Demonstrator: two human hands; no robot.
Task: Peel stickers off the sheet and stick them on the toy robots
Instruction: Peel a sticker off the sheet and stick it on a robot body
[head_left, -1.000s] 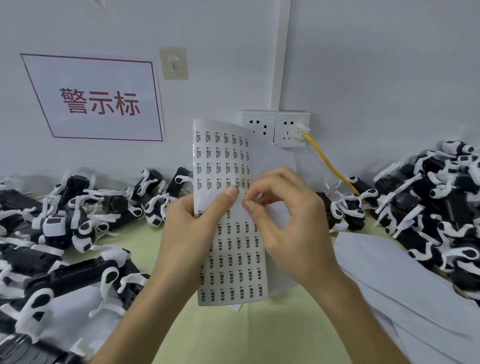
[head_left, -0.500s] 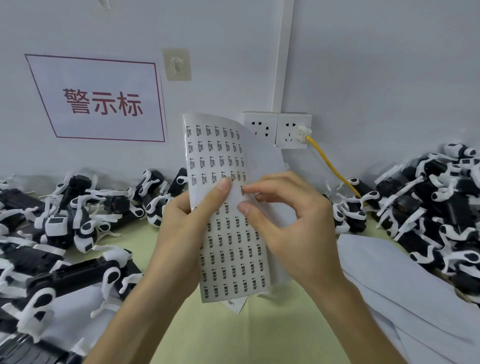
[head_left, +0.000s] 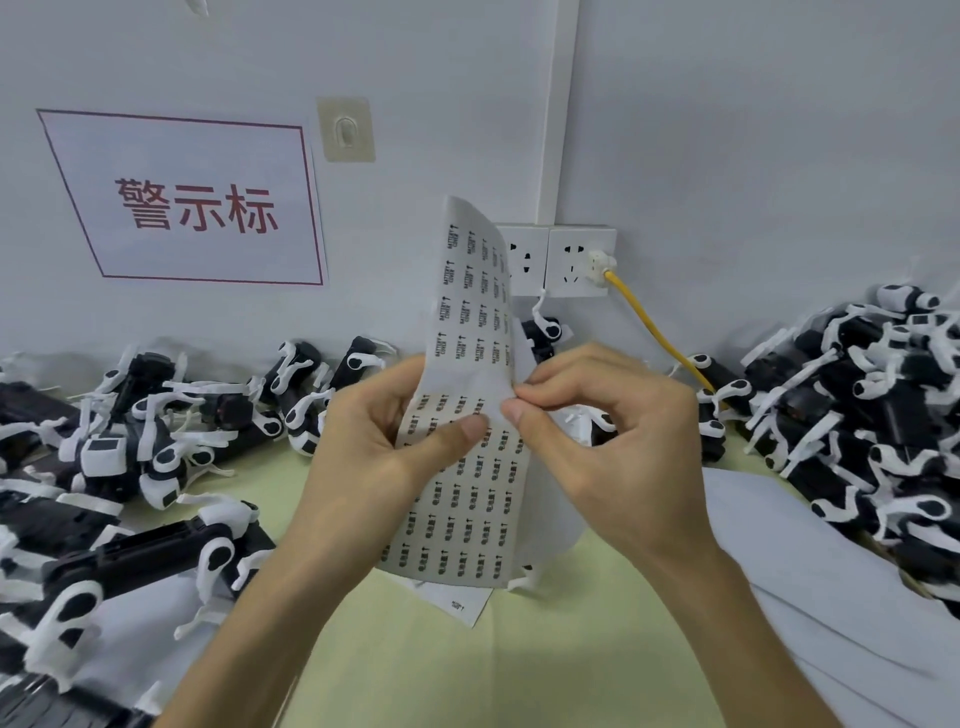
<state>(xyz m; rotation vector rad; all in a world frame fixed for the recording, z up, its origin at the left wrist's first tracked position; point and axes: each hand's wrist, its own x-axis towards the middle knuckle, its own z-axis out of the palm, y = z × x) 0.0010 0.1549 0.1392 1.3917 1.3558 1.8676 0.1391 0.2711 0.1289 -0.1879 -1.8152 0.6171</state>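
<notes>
I hold a white sticker sheet (head_left: 470, 322) upright in front of me, printed with rows of small black labels. My left hand (head_left: 384, 447) grips its left edge, thumb pressed on the printed face. My right hand (head_left: 597, 441) pinches the sheet's right edge between thumb and forefinger at mid-height, where the sheet is bent. Black-and-white toy robots lie in a pile at the left (head_left: 130, 431) and a bigger heap at the right (head_left: 857, 405).
White paper sheets (head_left: 810, 587) lie on the yellow-green table (head_left: 415, 665) at the right. A small sticker scrap (head_left: 457, 603) lies under the sheet. A yellow cable (head_left: 649, 322) runs from the wall socket (head_left: 576, 260) down behind the right heap.
The sheet has turned edge-on and bent at the middle. My right fingers have moved to its right edge and closed into a pinch; my left thumb has slid lower on the face.
</notes>
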